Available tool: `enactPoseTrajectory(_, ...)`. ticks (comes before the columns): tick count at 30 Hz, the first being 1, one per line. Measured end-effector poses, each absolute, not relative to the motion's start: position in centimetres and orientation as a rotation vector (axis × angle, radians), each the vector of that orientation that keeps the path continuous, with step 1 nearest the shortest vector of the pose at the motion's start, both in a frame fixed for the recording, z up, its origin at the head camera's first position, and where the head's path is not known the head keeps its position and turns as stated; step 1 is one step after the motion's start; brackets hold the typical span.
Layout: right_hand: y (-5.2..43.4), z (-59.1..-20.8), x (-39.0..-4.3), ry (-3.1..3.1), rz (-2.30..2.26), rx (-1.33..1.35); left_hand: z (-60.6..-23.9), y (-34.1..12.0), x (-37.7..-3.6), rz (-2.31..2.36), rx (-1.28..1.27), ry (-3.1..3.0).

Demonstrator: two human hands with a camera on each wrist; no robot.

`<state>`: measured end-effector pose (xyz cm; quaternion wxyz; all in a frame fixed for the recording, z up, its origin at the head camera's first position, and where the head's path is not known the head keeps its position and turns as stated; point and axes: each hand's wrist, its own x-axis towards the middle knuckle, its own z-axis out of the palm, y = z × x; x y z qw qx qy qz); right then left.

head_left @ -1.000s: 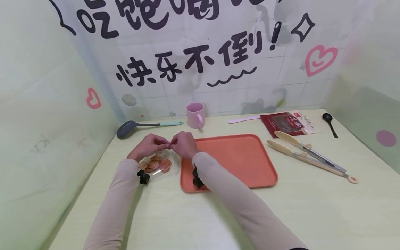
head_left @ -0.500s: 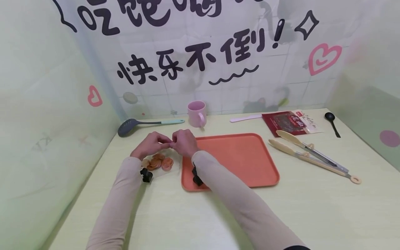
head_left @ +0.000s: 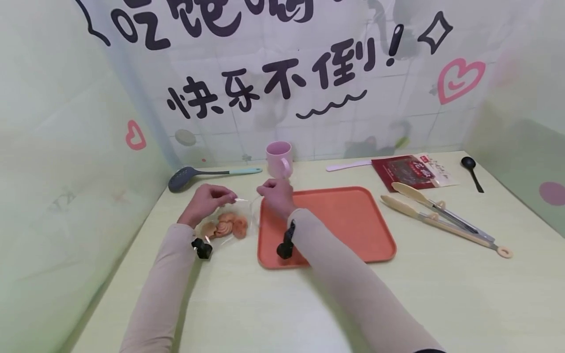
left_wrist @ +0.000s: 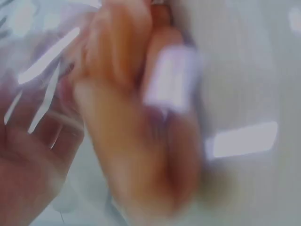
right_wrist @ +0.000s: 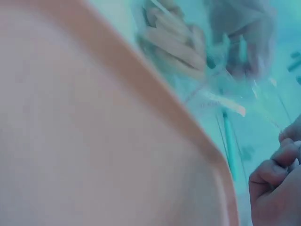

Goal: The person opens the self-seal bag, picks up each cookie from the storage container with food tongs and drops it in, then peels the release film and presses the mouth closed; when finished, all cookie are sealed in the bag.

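Note:
In the head view, a clear plastic bag (head_left: 246, 210) with several round, swirled orange-brown biscuits (head_left: 224, 228) lies left of the tray. My left hand (head_left: 204, 205) pinches the bag's upper edge between thumb and fingers. Over the tray's far left corner, my right hand (head_left: 279, 196) pinches a thin clear piece at the bag's top right; whether it is still joined to the bag I cannot tell. The left wrist view is blurred, with the biscuits (left_wrist: 127, 136) close up and my left hand (left_wrist: 33, 165) behind the film. My right hand (right_wrist: 275, 186) shows at the right wrist view's edge.
An orange tray (head_left: 340, 220) lies beside the bag. Behind stand a pink mug (head_left: 278, 161) and a slotted spoon (head_left: 181, 179). To the right lie tongs (head_left: 446, 223), a red packet (head_left: 406, 171), a pink spreader (head_left: 346, 166) and a small black spoon (head_left: 471, 171).
The hands were close together at the bag's top edge; now the right hand has moved away to the right, opening a gap between them. The left hand keeps its pinch.

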<state>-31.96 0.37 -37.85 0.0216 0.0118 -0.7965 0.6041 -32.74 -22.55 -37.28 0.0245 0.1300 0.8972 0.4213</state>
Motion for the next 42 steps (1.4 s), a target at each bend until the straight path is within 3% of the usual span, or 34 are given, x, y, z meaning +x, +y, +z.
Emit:
enactPoseTrajectory(6, 5.0, -36.9, -31.8, -2.427, 2.009, -0.085, -37.7, -24.1, -31.8, 1.781, 0.271, 2.707)
enactPoseTrajectory(17, 12.6, -34.6, -29.6, -2.387, 2.042, -0.008, -37.1, -23.6, -31.8, 2.046, 0.316, 2.608)
enactPoseTrajectory(27, 21.8, -30.8, -27.7, -1.626, 2.561, -0.003, -36.4, -21.8, -30.5, 2.222, 0.450, 2.710)
enactPoseTrajectory(36, 31.1, -30.6, -23.3, -1.898, 2.313, -0.015, -36.0, -21.7, -30.1, 2.150, 0.610, 2.780)
enactPoseTrajectory(42, 35.7, -29.3, -21.2, -2.608, 1.725, 0.086, -36.0, -22.2, -30.2, 2.157, 0.619, 2.781)
